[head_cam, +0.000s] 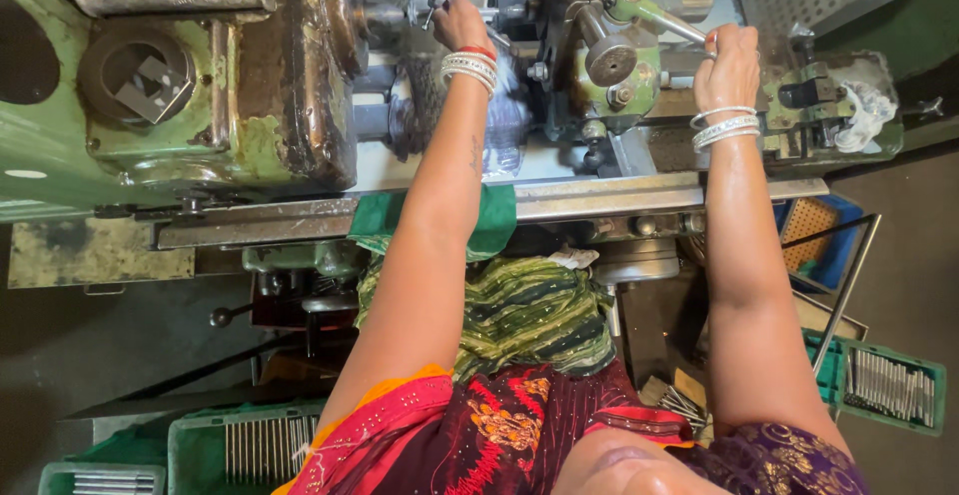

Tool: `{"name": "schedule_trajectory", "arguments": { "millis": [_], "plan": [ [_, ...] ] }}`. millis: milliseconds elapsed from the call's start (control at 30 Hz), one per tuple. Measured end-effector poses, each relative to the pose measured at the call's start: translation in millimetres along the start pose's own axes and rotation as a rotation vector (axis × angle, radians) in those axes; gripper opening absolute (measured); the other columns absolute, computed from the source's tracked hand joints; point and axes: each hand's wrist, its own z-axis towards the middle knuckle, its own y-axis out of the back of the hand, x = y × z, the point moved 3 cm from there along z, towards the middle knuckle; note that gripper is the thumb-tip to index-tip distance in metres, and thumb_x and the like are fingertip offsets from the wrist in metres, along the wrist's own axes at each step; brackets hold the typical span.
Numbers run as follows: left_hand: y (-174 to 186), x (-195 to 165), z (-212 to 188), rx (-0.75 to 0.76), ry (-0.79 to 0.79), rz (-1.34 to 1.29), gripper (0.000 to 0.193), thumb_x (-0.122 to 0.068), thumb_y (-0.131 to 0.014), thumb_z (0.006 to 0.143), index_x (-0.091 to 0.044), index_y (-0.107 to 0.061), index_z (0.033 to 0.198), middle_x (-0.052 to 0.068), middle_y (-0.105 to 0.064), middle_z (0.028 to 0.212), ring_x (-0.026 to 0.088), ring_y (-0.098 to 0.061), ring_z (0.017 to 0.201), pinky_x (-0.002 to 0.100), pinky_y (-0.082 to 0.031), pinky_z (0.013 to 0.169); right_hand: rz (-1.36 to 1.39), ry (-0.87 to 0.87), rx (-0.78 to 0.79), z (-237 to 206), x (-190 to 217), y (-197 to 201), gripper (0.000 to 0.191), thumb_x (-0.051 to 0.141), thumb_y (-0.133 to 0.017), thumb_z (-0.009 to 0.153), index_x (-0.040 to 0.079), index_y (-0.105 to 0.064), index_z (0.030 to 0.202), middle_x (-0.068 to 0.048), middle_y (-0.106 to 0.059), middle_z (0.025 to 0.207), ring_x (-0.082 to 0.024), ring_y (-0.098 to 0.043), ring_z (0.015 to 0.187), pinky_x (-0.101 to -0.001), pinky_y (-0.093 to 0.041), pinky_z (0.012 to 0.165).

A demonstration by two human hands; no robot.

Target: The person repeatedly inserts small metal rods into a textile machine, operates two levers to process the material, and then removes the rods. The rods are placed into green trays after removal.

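Observation:
I look down along both arms at a worn green lathe (pixel 200 125). My left hand (pixel 458 20), bangles on the wrist, is closed around a small shiny metal handle (pixel 434 0) near the chuck (pixel 330 45). My right hand (pixel 727 65), also with bangles, grips a grey lever (pixel 667 23) on the green turret block (pixel 609 55) on the carriage. The workpiece between chuck and turret is hidden behind my left hand and forearm.
The steel bed rail (pixel 599 195) runs across in front of me. Green crates of metal rods stand at the lower left (pixel 250 445) and right (pixel 889 385). A blue crate (pixel 824 240) and a bent metal bar (pixel 849 285) are at the right. A white rag (pixel 864 115) lies on the lathe's right end.

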Motion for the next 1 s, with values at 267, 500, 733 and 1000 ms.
{"name": "schedule_trajectory", "arguments": {
  "millis": [267,500,733,1000],
  "plan": [
    [2.7,-4.8,-1.1,0.035,0.039,-0.095,0.051,-0.035,-0.057,0.094,0.014,-0.069,0.099,0.031,-0.072,0.105,0.040,-0.074,0.091,0.047,-0.057,0.086,-0.007,-0.015,0.014,1.6,0.3,0.3,0.028,-0.009,-0.054,0.090,0.006,-0.060,0.113,-0.023,-0.053,0.111,-0.047,-0.058,0.096,-0.0548,-0.045,0.084],
    [4.9,-6.1,-0.9,0.009,-0.027,-0.074,0.052,-0.035,-0.057,0.094,0.015,-0.070,0.099,0.031,-0.072,0.104,0.040,-0.074,0.091,0.047,-0.057,0.086,-0.006,-0.007,0.018,-0.5,-0.2,2.1,0.028,-0.010,-0.054,0.089,0.005,-0.060,0.112,-0.024,-0.051,0.109,-0.047,-0.058,0.094,-0.0547,-0.045,0.082],
    [5.7,-6.7,-1.4,0.010,0.009,-0.043,0.054,-0.038,-0.056,0.095,0.014,-0.068,0.107,0.034,-0.068,0.115,0.043,-0.071,0.100,0.047,-0.056,0.090,-0.011,-0.011,0.017,1.1,3.2,3.9,0.027,-0.010,-0.055,0.090,0.006,-0.059,0.112,-0.023,-0.051,0.109,-0.047,-0.058,0.095,-0.0549,-0.045,0.082],
    [8.8,-8.3,-3.9,-0.004,0.014,-0.044,0.055,-0.038,-0.057,0.095,0.014,-0.068,0.108,0.035,-0.066,0.118,0.045,-0.070,0.103,0.047,-0.055,0.091,-0.017,-0.012,0.019,-3.6,5.7,7.2,0.028,-0.010,-0.056,0.089,0.005,-0.059,0.113,-0.024,-0.051,0.110,-0.047,-0.059,0.094,-0.0557,-0.045,0.082]
  ]
}}
